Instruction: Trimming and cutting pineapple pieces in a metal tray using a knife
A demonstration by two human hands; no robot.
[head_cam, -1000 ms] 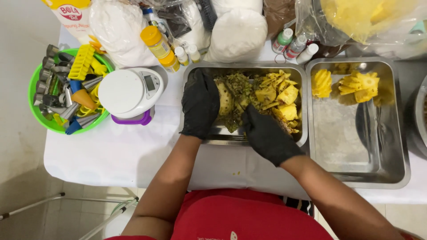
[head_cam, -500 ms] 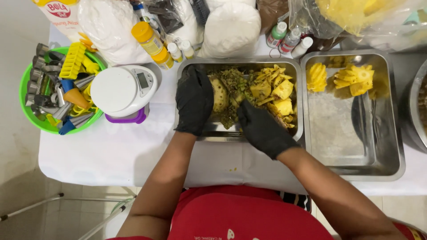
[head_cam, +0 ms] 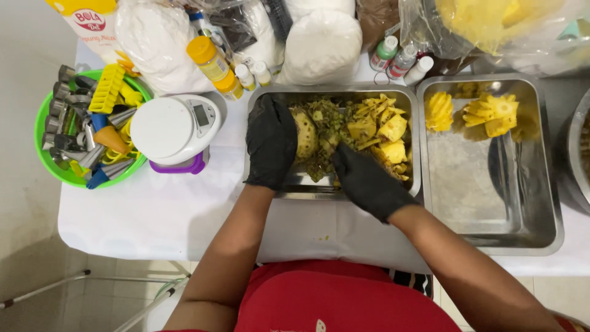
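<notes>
Left hand (head_cam: 270, 142) in black glove, fingers curled around peeled yellow pineapple (head_cam: 305, 133) at its 3 o'clock, inside rectangular steel tray (head_cam: 332, 93). Right hand (head_cam: 367, 182), gloved, at pineapple's 5 o'clock; fingers closed, grip contents unclear. Peel scraps (head_cam: 375, 132) at 3 o'clock.

White kitchen scale (head_cam: 174, 128) beside green bowl (head_cam: 54, 169) of cutters
</notes>
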